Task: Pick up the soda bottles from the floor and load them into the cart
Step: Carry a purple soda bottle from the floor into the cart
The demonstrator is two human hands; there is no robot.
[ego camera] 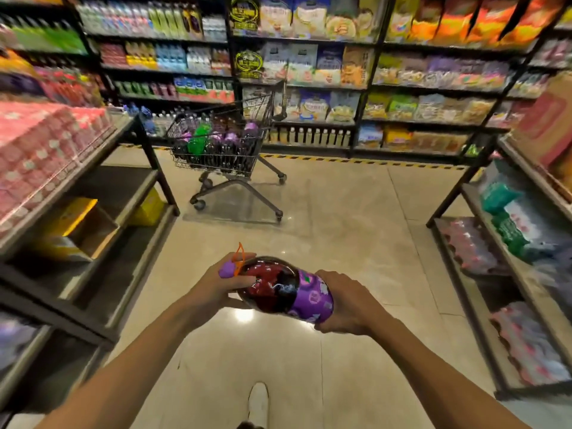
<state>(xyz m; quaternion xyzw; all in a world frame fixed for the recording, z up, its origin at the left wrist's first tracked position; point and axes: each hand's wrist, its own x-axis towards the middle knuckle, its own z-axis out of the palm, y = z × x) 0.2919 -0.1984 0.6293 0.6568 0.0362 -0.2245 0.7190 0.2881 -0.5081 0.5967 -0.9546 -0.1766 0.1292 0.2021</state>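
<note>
A large dark soda bottle [280, 289] with a purple label and purple cap lies sideways in both my hands, above the floor. My left hand [216, 287] grips its neck end near the cap. My right hand [346, 301] holds the labelled base end. Farther down the aisle stands a wire shopping cart [247, 162], holding several purple-labelled bottles and a green one. It is well beyond arm's reach.
A low shelf rack [93, 193] with pink drink packs and boxes runs along the left. Another rack [507, 274] with wrapped bottle packs lines the right. Tall snack and drink shelves [356, 88] close the far end. Beige tile floor [340, 218] lies between. My white shoe [258, 404] shows below.
</note>
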